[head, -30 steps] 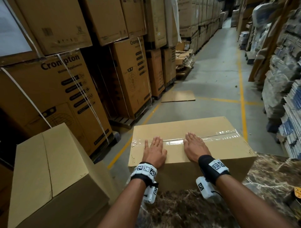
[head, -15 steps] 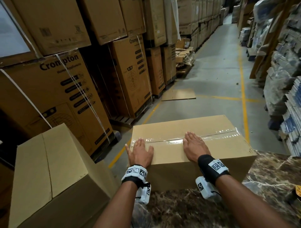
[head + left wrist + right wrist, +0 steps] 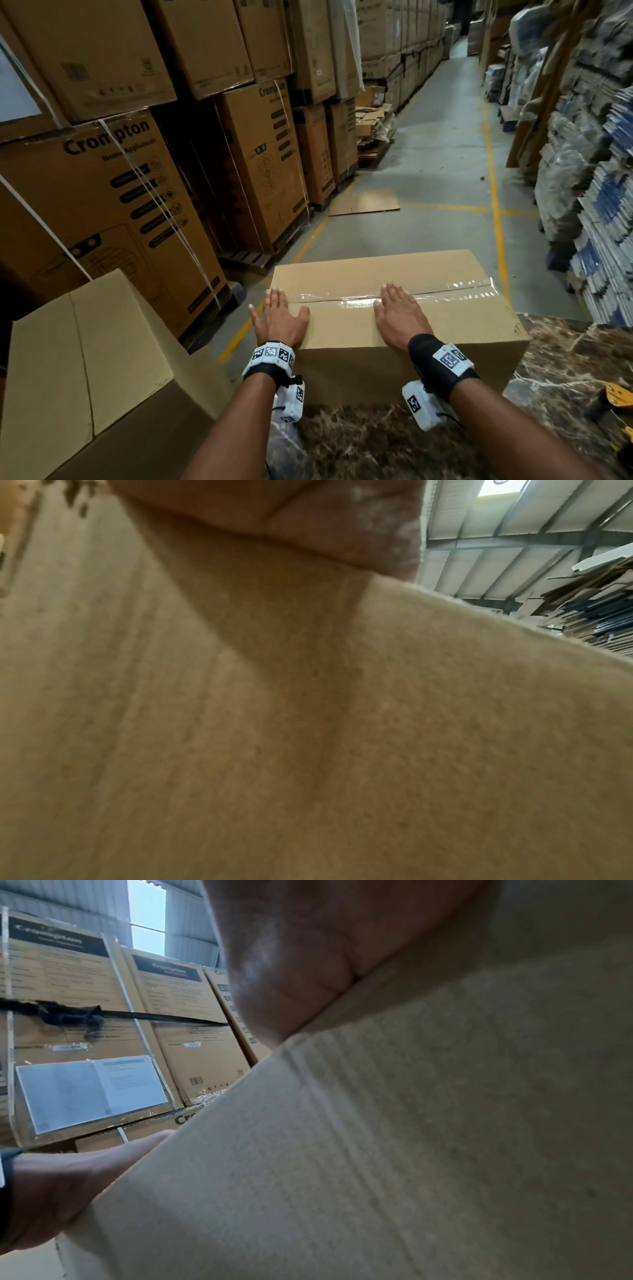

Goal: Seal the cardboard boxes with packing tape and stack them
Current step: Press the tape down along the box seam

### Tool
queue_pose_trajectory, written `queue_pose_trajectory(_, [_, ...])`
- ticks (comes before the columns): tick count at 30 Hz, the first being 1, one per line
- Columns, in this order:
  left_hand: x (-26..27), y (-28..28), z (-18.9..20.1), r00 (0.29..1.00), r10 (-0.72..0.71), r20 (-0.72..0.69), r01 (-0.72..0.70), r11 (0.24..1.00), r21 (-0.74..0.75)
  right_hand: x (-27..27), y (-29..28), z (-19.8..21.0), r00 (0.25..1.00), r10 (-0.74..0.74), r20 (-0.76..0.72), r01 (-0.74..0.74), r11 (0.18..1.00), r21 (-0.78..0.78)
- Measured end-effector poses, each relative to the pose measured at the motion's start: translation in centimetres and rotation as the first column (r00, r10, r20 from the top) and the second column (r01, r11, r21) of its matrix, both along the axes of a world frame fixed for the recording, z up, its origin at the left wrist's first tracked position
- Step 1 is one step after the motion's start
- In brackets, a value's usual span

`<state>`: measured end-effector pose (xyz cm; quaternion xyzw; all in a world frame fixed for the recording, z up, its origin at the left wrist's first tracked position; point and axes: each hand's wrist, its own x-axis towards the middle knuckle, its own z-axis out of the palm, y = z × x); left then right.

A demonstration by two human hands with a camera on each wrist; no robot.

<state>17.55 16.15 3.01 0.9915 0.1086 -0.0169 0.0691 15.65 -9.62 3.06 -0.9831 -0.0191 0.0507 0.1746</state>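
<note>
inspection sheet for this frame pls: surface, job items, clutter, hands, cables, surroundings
Surface: dark marble-pattern table; the taped box sits at its far left corner.
Job's things: taped box closed, clear packing tape along the top seam. Second box lower left, flaps closed, no tape visible.
Clutter: yellow object at the table's right edge, mostly cut off.
Hands: left hand flat on the box top at its left end; right hand flat, fingertips on the tape.
Cables: nothing seen.
Surroundings: stacked Crompton cartons with white straps on the left, flat cardboard sheet on the aisle floor, wrapped stacks on the right.
</note>
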Motion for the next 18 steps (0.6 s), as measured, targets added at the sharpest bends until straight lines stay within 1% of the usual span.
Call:
queue_pose_trajectory(2, [-0.1,-0.1,0.0,1.0,-0.021,-0.008,0.022,0.998,0.056,-0.3,0.0,0.2,0.999,0.008,0.034,-0.01,0.998,0.057])
queue_pose_trajectory(5, [-0.3,-0.9,0.3,0.991,-0.128,-0.044,0.132,0.984,0.119,-1.0,0.1,0.4,0.989,0.11,0.099,-0.122,0.985,0.122])
queue_pose_trajectory(6, [-0.3,-1.3,0.2,0.981,-0.181,-0.066,0.188,0.976,0.113,-1.1,0.1,0.4,0.985,0.147,0.093,-0.158,0.98,0.124])
queue_pose_trajectory(8, [-0.3,-2.2,0.1,0.961,-0.257,-0.099,0.265,0.961,0.078,-1.1,0.1,0.4,0.985,0.165,0.05,-0.171,0.976,0.132])
queue_pose_trajectory(12, [-0.2,-4.3,-0.4,0.943,-0.316,-0.102,0.322,0.946,0.042,-0.9,0.3,0.5,0.989,0.146,0.018,-0.147,0.984,0.101])
queue_pose_trajectory(16, [-0.2,-5.2,-0.4,0.894,-0.441,-0.077,0.441,0.897,-0.016,-0.7,0.6,0.4,0.99,0.136,0.03,-0.138,0.988,0.072])
queue_pose_trajectory(18, [-0.3,-5.1,-0.3,0.89,-0.449,-0.072,0.448,0.893,-0.034,-0.6,0.7,0.3,0.991,0.126,0.036,-0.128,0.99,0.062])
